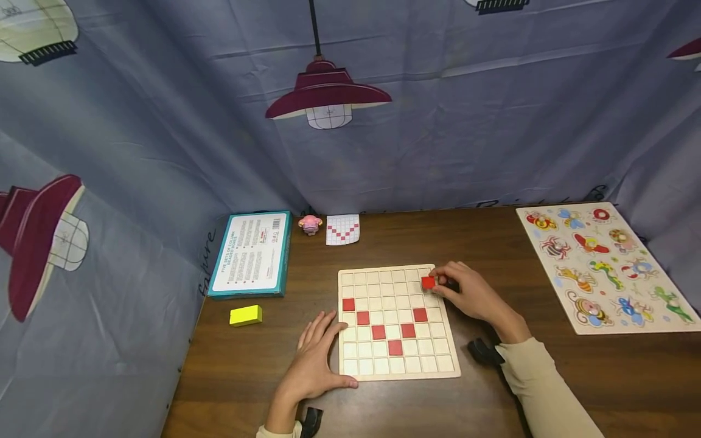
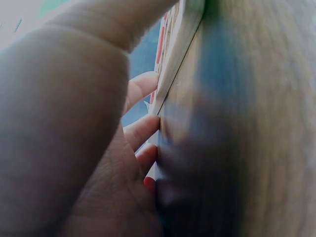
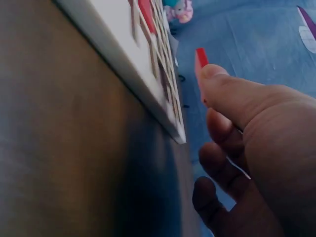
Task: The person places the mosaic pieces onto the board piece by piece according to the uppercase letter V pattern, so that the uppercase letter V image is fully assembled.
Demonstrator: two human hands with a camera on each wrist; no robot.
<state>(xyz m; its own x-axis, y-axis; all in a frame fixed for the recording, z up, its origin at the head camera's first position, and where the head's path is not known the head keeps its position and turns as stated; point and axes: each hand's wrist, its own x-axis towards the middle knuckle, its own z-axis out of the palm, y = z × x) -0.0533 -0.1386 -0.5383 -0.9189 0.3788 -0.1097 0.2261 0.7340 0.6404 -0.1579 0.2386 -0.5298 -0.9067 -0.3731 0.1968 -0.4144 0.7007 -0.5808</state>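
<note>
A wooden grid board (image 1: 454,370) with pale square cells lies flat on the table. Red squares in it form a V shape, the lowest one a red square (image 1: 395,348) near the bottom. My right hand (image 1: 473,295) pinches a red square tile (image 1: 428,282) between thumb and fingers over the board's upper right part. In the right wrist view the tile (image 3: 200,66) is seen edge-on, raised above the board's surface. My left hand (image 1: 314,365) lies along the board's left side, index fingertip at the edge and thumb at the lower left corner, its fingers fairly straight.
A small card (image 1: 342,230) with a red checked pattern and a pink figurine (image 1: 310,224) stand behind the board. To the left are a teal-edged box (image 1: 249,252) and a yellow block (image 1: 246,316). An insect puzzle board (image 1: 608,274) lies at the right; a curtain (image 1: 438,146) hangs behind.
</note>
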